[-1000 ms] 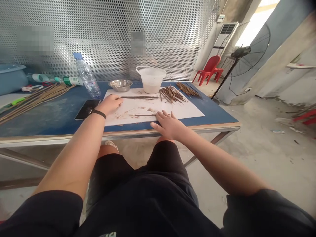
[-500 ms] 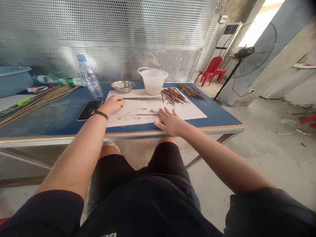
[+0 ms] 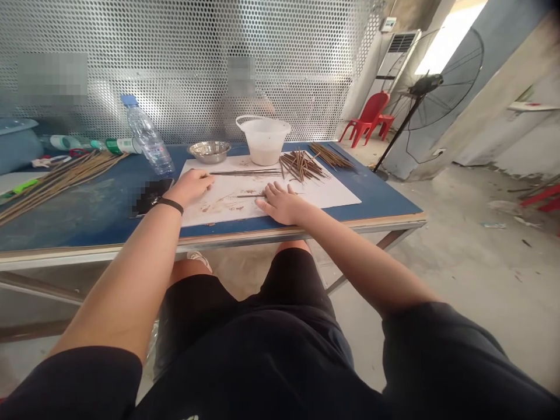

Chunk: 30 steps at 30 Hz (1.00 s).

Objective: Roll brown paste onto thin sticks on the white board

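My right hand (image 3: pixel 280 203) lies palm down on the white board (image 3: pixel 324 192), fingers spread. Under its fingers is one end of a single thin brown stick (image 3: pixel 250 196); the rest of the stick shows to the left. My left hand (image 3: pixel 195 184), with a dark band at its wrist, rests at the board's left side. Its bent fingers close around the left ends of several thin brown sticks (image 3: pixel 245 172) lying side by side; the fingers hide those ends. Brown crumbs and smears mark the board between the hands. A loose heap of brown sticks (image 3: pixel 303 165) lies at the back right.
Behind the board stand a white bucket (image 3: pixel 266 140) and a metal bowl (image 3: pixel 210 153). Another stick bundle (image 3: pixel 332 156) lies right. Leftward are a water bottle (image 3: pixel 151 140), a phone (image 3: pixel 151 197), long brown strips (image 3: pixel 70 178) and a blue basin (image 3: pixel 20 146). A perforated metal screen (image 3: pixel 184 70) borders the table's back.
My right hand has slid left and slightly away from me over the single stick, covering more of it. My left hand stays at the stick ends. The whole view has shifted slightly.
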### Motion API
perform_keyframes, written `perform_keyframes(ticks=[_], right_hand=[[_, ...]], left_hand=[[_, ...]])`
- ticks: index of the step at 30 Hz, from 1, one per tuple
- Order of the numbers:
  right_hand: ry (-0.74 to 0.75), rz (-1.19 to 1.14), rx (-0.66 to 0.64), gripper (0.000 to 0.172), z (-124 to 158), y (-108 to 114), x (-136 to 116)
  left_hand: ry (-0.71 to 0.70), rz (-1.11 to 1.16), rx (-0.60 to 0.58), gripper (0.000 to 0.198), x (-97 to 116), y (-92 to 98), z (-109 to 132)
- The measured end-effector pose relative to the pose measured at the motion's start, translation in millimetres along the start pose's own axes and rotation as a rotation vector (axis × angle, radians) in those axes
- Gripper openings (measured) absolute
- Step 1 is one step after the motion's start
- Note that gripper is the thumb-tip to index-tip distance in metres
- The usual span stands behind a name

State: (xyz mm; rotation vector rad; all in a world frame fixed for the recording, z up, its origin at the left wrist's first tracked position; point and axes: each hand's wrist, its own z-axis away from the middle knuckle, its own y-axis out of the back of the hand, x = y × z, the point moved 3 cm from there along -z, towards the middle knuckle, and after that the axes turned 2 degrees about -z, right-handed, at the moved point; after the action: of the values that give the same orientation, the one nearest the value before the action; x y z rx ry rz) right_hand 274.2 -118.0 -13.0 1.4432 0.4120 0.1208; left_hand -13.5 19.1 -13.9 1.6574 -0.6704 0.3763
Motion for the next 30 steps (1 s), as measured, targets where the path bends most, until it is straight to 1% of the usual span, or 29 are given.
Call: perform_keyframes(ticks=[2,4,7,9,10,12,17,20,22,25,28,30], right_hand=[[0.018,0.0,0.005,0.111,6,-1,1],[0.037,-0.009,0.026,0.114,23,-5,0],[0.063,-0.037,0.041,0.118,52,-14,-5],[0.066,-0.048,0.051,0.12,64,-17,-7],[0.061,-0.046,0.059,0.119,66,-18,-7],[0.036,-0.032,0.069,0.117,60,-15,-6],[-0.036,-0.042,0.024,0.109,22,0,3],[-0.053,-0.038,0.019,0.105,13,6,5],[-0.06,-0.015,0.009,0.101,19,4,3],[-0.064,-0.012,0.011,0.098,42,-4,0],[-0.061,-0.063,0.032,0.101,64,-10,-5],[-0.07,-0.074,0.04,0.104,70,-12,-7]], left_hand=[[-0.012,0.011,-0.004,0.024,-2,-1.3,-2],[-0.016,0.017,-0.01,0.025,-3,-1.9,-2],[0.02,-0.011,0.008,0.026,1,-0.2,1],[0.04,-0.02,0.014,0.027,6,1.5,4],[0.045,-0.017,0.012,0.027,7,2.1,5],[0.044,-0.004,0.001,0.027,10,2.7,7],[0.04,-0.005,-0.005,0.028,10,2.1,7],[0.036,-0.003,0.01,0.028,10,1.5,8],[0.036,0.009,0.014,0.027,10,1.1,8],[0.043,0.017,0.009,0.026,9,0.9,8],[0.049,0.022,0.01,0.028,9,1.5,9],[0.048,0.031,0.013,0.028,10,1.7,9]])
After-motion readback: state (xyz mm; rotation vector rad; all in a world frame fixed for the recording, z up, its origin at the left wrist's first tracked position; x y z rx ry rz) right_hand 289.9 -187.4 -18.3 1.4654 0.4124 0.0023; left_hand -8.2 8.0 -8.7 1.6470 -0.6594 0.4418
